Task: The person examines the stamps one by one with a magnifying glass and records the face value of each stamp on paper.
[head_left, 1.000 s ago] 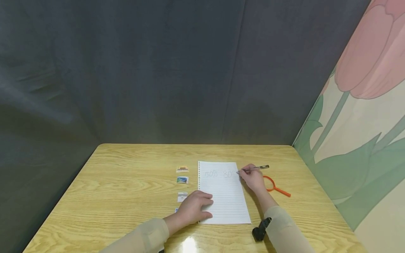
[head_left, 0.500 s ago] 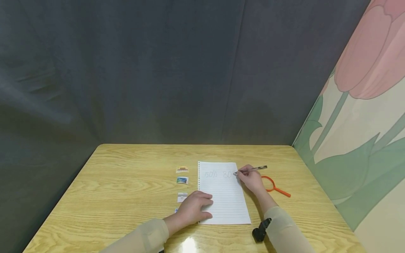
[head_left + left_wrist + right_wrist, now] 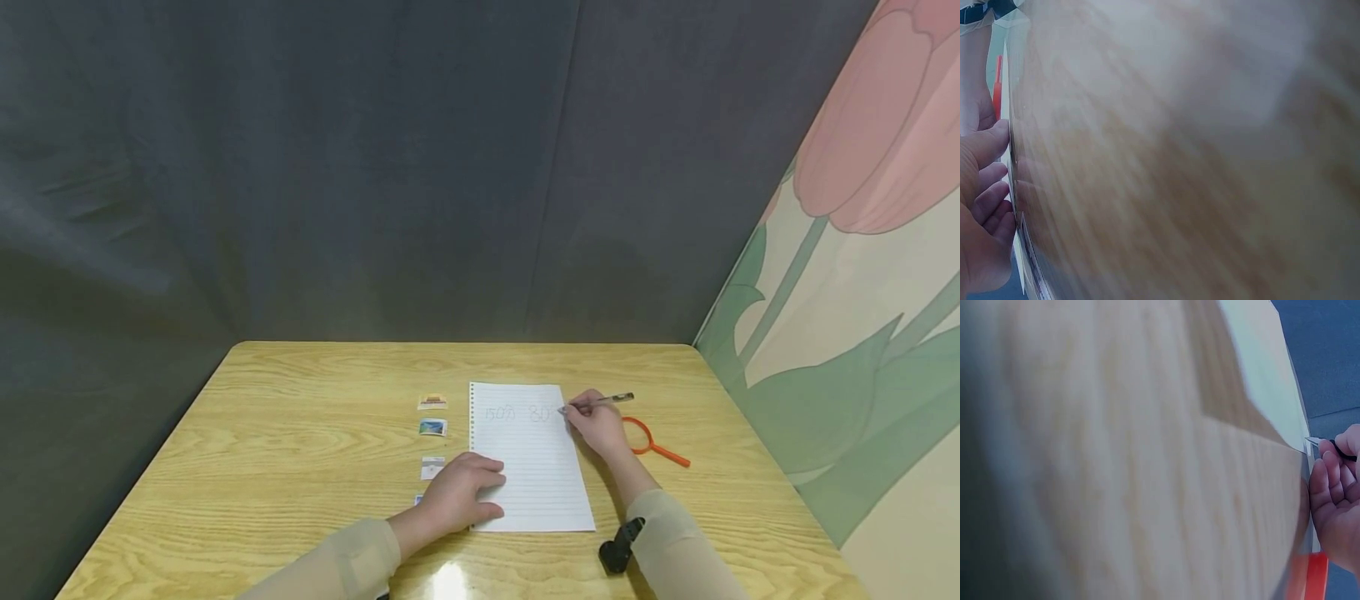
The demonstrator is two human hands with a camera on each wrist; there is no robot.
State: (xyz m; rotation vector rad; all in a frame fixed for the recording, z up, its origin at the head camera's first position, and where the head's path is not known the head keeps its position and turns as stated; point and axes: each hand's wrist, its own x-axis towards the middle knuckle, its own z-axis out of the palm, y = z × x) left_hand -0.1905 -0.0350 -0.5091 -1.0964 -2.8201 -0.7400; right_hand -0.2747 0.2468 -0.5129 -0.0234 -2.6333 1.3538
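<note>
In the head view, a lined sheet of paper [image 3: 536, 475] with punched holes down its left edge lies on the table. Faint pen writing, looking like "1500" and "80" with small marks, runs along its upper part. My right hand [image 3: 600, 427] pinches a pen [image 3: 617, 398] at the sheet's upper right edge. The pen's tip [image 3: 1313, 440] also shows at the paper in the right wrist view. My left hand [image 3: 461, 493] rests on the paper's lower left side, fingers spread and holding nothing. Left of the sheet, several stamps [image 3: 432, 427] lie in a column; the lowest is partly hidden by that hand.
A magnifying glass with an orange frame [image 3: 670, 456] lies right of the paper, beside my right forearm. A black wrist camera [image 3: 617, 550] is strapped at the right sleeve. Behind the wooden table [image 3: 300, 433] hangs a dark curtain [image 3: 390, 208].
The pen tip moved slightly left to the end of the "80" writing, then slightly back right. My left hand, the paper and the stamps stay put.
</note>
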